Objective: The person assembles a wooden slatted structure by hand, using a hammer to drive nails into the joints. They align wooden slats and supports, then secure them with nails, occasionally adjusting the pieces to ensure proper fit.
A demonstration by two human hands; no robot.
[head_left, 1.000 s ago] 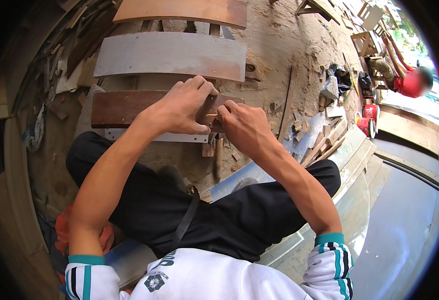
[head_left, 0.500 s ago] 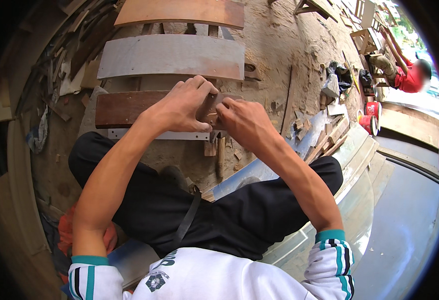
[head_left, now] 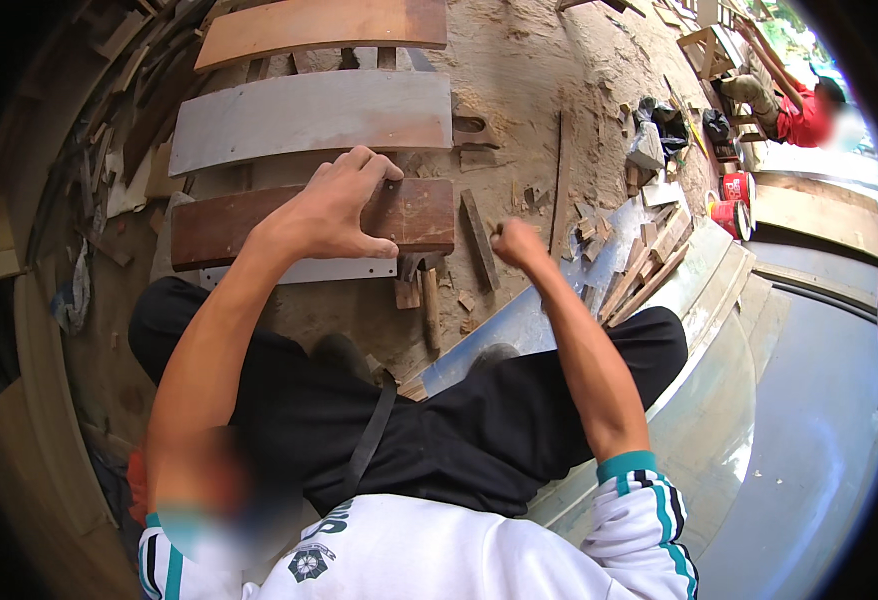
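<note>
A dark brown wooden board (head_left: 239,225) lies crosswise before my knees. My left hand (head_left: 334,205) spans its right part, fingers bent near the far edge and thumb apart near the close edge. Bare board shows between thumb and fingers. To the right of the board, my right hand (head_left: 521,245) is closed in a fist above the ground; whatever it may hold is hidden. A narrow dark wood strip (head_left: 480,240) is between the board's right end and that fist. Below the board show a white strip with holes (head_left: 299,271) and a round wooden handle (head_left: 431,310).
Beyond lie a grey-painted board (head_left: 309,115) and an orange-brown board (head_left: 319,30). Wood offcuts (head_left: 649,260) and red cans (head_left: 731,217) are at right. Glass-like sheets (head_left: 699,390) lie beside my right knee. A person in red (head_left: 804,118) sits at far right.
My right hand has moved right, off the board's end, uncovering it and the narrow strip. My left hand stays over the board. The view has shifted slightly.
</note>
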